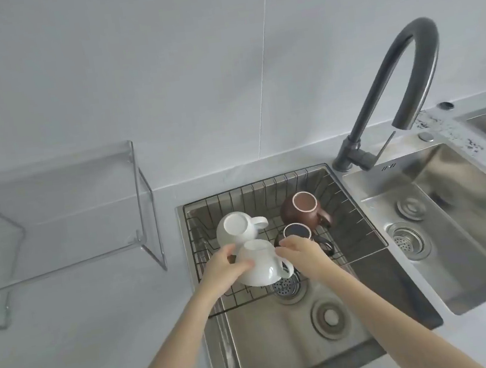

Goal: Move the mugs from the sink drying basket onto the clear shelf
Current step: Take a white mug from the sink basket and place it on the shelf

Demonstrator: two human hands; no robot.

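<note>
A wire drying basket (pixel 360 217) sits in the left sink and holds several upside-down mugs. The near white mug (pixel 263 266) is gripped on its left side by my left hand (pixel 226 267), and my right hand (pixel 302 253) touches its right side with the fingers curled against it. A second white mug (pixel 236 226) stands behind it. A brown mug (pixel 302 210) is at the back right, and a dark mug (pixel 297 231) lies partly hidden behind my right hand. The clear shelf (pixel 55 221) stands on the counter to the left with nothing on it.
A tall dark tap (pixel 400 76) arches over the divide between the sinks. A second steel sink (pixel 456 217) lies to the right with a drain strainer. The grey counter (pixel 101 341) runs left of the sinks under the shelf.
</note>
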